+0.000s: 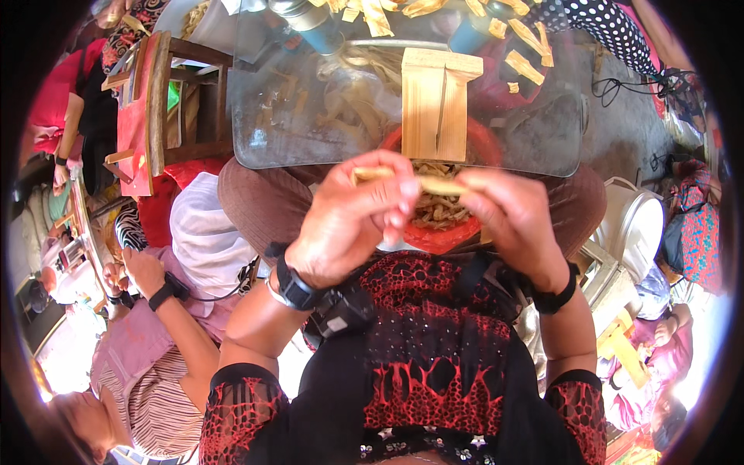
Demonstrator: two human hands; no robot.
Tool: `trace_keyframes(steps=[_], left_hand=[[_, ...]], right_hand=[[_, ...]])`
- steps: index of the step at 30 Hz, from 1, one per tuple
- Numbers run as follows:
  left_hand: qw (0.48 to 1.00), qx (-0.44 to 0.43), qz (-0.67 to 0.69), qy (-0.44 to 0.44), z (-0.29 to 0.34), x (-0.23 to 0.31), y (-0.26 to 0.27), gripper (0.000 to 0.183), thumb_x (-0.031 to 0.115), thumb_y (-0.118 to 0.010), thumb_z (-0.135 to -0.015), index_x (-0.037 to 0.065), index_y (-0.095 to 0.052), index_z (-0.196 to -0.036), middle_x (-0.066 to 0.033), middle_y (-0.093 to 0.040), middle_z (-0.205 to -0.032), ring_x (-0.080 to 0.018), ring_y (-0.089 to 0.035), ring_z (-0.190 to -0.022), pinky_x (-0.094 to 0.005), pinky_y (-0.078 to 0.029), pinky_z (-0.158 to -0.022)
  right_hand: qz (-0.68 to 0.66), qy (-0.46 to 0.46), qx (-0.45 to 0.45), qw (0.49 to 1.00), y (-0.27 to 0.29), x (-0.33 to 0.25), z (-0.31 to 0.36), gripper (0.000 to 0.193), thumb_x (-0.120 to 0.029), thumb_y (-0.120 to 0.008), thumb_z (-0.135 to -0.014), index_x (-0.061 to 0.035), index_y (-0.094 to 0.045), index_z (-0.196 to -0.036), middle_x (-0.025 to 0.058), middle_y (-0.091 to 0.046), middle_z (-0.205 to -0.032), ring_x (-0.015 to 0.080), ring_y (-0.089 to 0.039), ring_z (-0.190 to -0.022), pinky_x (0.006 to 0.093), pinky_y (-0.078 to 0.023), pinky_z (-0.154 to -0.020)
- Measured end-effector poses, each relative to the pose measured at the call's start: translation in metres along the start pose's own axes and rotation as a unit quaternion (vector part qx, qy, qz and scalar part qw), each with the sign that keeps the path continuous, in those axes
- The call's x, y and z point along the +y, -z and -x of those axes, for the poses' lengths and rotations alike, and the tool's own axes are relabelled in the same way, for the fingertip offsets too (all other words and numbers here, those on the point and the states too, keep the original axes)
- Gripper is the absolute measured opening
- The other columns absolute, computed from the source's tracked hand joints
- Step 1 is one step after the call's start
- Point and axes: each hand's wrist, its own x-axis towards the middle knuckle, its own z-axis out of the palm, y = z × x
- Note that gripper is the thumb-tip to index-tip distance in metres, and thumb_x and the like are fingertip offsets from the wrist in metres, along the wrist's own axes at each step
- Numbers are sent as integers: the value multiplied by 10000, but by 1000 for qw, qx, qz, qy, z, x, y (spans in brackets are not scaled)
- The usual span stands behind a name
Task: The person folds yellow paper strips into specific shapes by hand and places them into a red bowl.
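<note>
Between my two hands stretches a thin, pale yellow strip [442, 187], whose material I cannot make out. My left hand [345, 217] pinches it near one end, and a bit of it shows above the fingers. The other end is gripped by my right hand [515, 221], slightly smeared by motion. Below them, in my lap, a red basin [446, 242] holds many curled brownish strips, partly covered by the table edge. Just beyond the hands, a light wooden block [422, 108] with a dark slit down its middle stands at the edge of a glass-topped table [263, 132].
Pale yellow pieces [527, 66] lie scattered on the far side of the glass, near a blue cup [470, 35]. A wooden stool [151, 108] stands at the left. Other people sit close by on both sides, one with a striped sleeve [163, 403] at lower left.
</note>
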Motion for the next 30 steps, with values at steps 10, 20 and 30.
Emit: trace_keyframes(steps=[10,20,30], left_hand=[[983,77,-128,-109,-57,21,6,183,76,-670,-875,-27,-619,-1017,-78,-640,-758,-121,-584,-589,-251,-509,-507],[966,74,-228,-96,-39,2,15,128,48,-641,-888,21,-627,-1012,-69,-634,-755,-116,-592,-586,-254,-526,-504],[502,-50,-799,-325,17,-99,9,238,263,-701,-836,99,-584,-709,-41,-527,-666,-210,-524,-503,-328,-407,-439]], right_hand=[[65,-6,95,993,5,30,-43,70,-39,-638,-868,-30,-602,-927,124,-627,-746,285,-624,-613,322,-462,-549],[-354,-153,245,889,31,56,-24,209,-219,-370,-1037,-56,-477,-1114,19,-449,-695,154,-441,-605,276,-399,-590],[-460,20,391,797,7,22,30,279,-264,-310,-1052,-40,-435,-1160,297,-529,-1264,374,-523,-1168,473,-378,-1030]])
